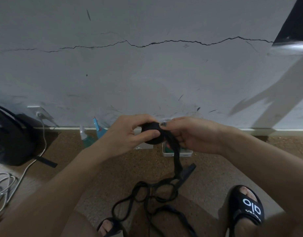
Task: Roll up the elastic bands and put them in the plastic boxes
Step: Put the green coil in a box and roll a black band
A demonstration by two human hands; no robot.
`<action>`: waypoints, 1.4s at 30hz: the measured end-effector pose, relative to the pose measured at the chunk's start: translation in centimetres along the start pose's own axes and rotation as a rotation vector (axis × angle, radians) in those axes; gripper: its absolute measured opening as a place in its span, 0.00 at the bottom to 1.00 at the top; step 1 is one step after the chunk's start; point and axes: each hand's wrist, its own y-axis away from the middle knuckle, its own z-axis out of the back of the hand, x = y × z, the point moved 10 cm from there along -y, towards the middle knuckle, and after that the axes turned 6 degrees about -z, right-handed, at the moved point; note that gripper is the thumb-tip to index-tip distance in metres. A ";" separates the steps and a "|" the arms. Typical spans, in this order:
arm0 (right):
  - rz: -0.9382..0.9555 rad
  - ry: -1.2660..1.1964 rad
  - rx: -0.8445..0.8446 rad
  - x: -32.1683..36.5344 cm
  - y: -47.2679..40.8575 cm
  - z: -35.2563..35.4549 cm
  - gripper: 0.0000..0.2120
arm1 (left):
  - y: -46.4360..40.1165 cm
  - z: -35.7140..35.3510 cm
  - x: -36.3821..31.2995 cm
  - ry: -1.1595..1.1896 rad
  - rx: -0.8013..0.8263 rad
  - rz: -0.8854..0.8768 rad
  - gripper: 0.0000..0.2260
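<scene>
The left hand [130, 134] holds a half-wound roll [152, 134] of black elastic band in front of the person, its fingers curled over the top of the roll and the thumb pressed against the near face. The right hand [191, 134] meets the roll from the other side, its thumb tip touching the roll's upper edge and its fingers curled around the loose length of band that leaves the roll. From that hand the unrolled band [177, 161] hangs down to the floor [89, 168], where it lies in a tangle of loops [147, 195] between the person's feet. A second dark strip [187, 173] lies on the floor just beside the hanging band; whether it belongs to the same band cannot be told.

Behind the hands, near the foot of the wall [147, 74], stand two plastic boxes: a white one [177, 153] partly hidden by the right hand, with something green inside, and a clear one [144, 146] mostly hidden by the left hand. Two spray bottles [89, 135] stand just left of them against the skirting.

The right foot wears a black sandal [246, 206] with white lettering; the toes of the other foot [108, 226] show at the bottom edge. At the left lie a black bag [12, 139] and white cables [4, 185], one running up to a wall socket [38, 113].
</scene>
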 end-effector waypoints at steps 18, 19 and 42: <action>0.020 0.061 -0.055 -0.6 -0.7 -0.4 0.11 | 0.1 -1.3 -0.5 -0.059 0.136 -0.021 0.10; 0.038 0.099 -0.103 -0.5 -0.8 -0.1 0.15 | 0.1 -1.7 -0.5 -0.099 0.172 -0.026 0.11; 0.048 0.172 0.004 -0.4 -0.8 -0.8 0.21 | 0.2 -0.4 -0.6 -0.005 0.072 -0.023 0.12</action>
